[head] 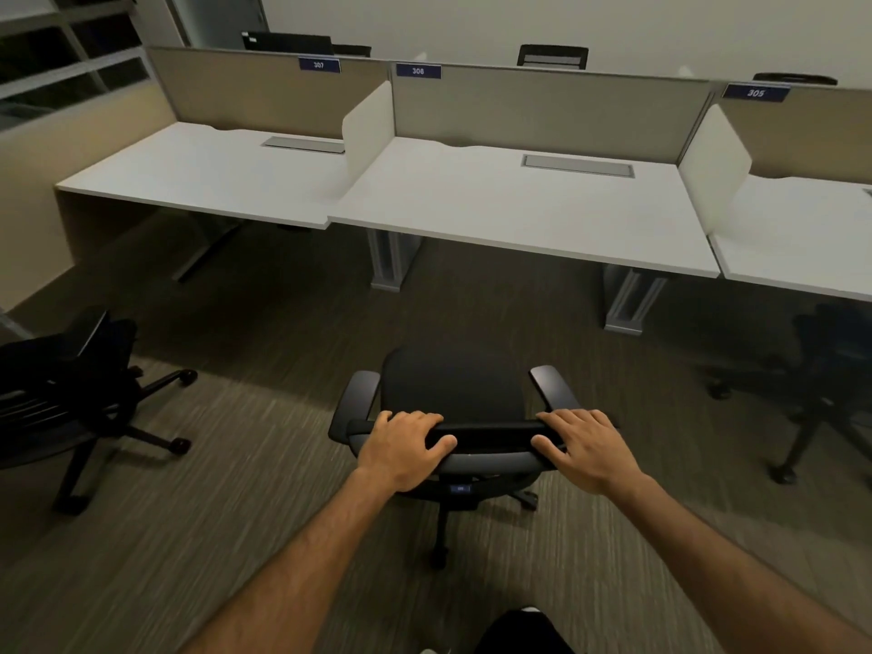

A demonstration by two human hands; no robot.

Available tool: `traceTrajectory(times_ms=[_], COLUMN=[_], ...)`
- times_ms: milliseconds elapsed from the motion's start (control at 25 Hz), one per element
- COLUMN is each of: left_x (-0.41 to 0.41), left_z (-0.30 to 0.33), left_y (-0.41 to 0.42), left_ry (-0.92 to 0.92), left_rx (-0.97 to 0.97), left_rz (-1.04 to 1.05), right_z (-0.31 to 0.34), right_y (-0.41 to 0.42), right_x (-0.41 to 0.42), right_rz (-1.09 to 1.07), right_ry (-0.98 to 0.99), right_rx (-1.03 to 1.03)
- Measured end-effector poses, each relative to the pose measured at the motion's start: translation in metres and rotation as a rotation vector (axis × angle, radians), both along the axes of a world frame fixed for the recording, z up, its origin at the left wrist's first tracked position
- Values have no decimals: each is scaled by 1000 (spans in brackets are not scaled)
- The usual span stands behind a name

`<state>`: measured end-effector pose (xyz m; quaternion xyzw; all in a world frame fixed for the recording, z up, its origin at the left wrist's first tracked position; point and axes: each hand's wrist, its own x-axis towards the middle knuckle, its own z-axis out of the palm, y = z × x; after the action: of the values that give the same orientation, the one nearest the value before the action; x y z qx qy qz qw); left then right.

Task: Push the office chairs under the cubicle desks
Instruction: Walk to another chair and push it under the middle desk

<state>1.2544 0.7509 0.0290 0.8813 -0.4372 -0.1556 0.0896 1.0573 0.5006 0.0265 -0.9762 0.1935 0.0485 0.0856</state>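
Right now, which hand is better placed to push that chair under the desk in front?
Neither clearly: the left hand and right hand both grip the top of the backrest, evenly spaced. The office chair faces desk 306, so pushing with both together looks best.

A dim room has a brown striped carpet (198, 535) underfoot and a plain pale wall (613, 26) at the back. Beige partition panels (552, 110) carry small blue number plates (418, 71), with white side dividers (370, 120) between bays. Dark windows (61, 54) line the upper left.
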Motion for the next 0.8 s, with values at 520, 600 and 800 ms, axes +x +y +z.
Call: traceTrajectory(times_ms=[520, 600, 800], left_x=[33, 39, 60], left_z=[-1, -1, 0], left_y=[-15, -20, -37], left_ry=[-32, -34, -51], left_rx=[-9, -11, -15], left_rz=[-22, -22, -19], right_z=[-3, -3, -3], right_y=[1, -3, -13], right_x=[20, 25, 42], right_rz=[-53, -61, -77], right_ry=[-75, -81, -111], right_rx=[-20, -22, -35])
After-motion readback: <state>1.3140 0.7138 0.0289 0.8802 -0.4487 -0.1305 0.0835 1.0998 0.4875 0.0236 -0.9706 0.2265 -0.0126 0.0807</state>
